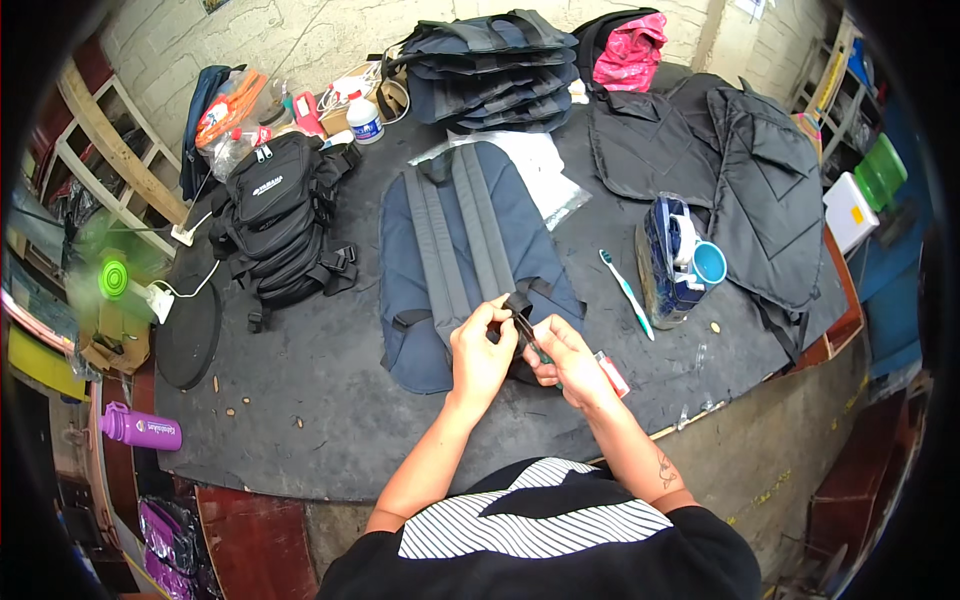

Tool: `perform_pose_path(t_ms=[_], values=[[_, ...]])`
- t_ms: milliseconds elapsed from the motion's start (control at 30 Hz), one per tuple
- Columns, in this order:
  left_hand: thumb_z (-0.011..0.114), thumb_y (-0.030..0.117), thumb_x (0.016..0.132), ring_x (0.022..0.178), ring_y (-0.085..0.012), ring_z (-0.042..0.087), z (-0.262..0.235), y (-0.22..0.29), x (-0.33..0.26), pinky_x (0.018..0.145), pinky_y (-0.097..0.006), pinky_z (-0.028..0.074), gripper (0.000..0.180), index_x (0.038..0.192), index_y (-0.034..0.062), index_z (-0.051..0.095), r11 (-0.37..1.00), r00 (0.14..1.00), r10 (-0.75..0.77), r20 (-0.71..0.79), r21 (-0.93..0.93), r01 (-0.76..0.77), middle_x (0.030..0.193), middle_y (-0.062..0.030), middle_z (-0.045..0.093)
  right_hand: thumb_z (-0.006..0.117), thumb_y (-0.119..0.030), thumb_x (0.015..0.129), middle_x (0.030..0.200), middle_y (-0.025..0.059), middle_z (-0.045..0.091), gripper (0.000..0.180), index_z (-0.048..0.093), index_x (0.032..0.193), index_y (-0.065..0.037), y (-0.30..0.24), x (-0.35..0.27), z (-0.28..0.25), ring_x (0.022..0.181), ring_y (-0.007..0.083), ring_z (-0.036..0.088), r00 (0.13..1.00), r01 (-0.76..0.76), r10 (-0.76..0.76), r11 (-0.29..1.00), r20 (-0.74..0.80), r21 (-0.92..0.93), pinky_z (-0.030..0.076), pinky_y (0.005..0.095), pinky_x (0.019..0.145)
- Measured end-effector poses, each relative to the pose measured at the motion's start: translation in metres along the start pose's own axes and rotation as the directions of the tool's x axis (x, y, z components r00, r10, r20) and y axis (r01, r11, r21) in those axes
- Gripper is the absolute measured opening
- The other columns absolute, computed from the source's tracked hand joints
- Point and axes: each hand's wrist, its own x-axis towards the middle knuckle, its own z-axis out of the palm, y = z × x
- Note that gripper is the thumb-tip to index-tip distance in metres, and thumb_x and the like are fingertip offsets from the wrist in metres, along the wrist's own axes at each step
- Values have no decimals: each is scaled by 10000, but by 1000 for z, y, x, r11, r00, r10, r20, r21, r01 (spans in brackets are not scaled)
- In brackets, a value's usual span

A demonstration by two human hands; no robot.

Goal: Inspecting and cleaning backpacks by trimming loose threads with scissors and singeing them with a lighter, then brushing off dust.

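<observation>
I see both hands meeting over the lower end of the blue backpack [470, 250], which lies back-up on the desk [330, 400] with its two grey shoulder straps running away from me. My left hand [480, 355] has its fingers [492, 312] pinched on a black buckle [517, 303] where a strap ends. My right hand [565, 362] has its fingers [540, 350] closed round a thin dark tool [530, 338], whose tip points up at the buckle just past the left fingertips. What kind of tool it is I cannot tell; it is too small here.

Just right of my right fingers lies a small red and white thing [612, 373], maybe a lighter. Further right are a toothbrush [627, 293] and a blue tape holder [672, 255]. Well left of my left fingers sits a black bag [275, 215], and far beyond both hands a stack of finished-looking dark packs [495, 70].

As I judge it, the bag is sewn and whole, and the work in hand is the fitting or trimming at this one strap end. The strap on the left side lies flat and untouched, so I'd say the finishing is partway, with that side left to check
</observation>
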Motion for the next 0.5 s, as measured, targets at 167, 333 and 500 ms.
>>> perform_pose_path(t_ms=[167,333,500], values=[[615,-50,750,776,-257,667,-7,4,1,663,-302,517,101,832,-55,555,974,985,173,-14,151,-169,1050,-193,652,484,-240,966,693,23,502,153,437,899,-111,-5,1,5,471,29,321,1000,-11,13,997,-24,71,255,177,435],[613,-59,741,808,-282,654,-14,1,-1,698,-326,513,82,805,-54,561,973,981,193,-21,136,-189,1062,-182,649,509,-225,956,673,21,506,149,447,893,-106,-5,5,8,466,32,326,998,-55,56,993,-2,100,245,182,424],[615,-73,740,820,-242,653,-21,-2,-5,723,-306,505,82,770,-55,540,964,979,201,-32,184,-192,1060,-184,654,551,-230,934,662,22,511,171,452,880,-102,0,10,12,458,37,332,999,-45,45,999,-17,2,232,191,414]])
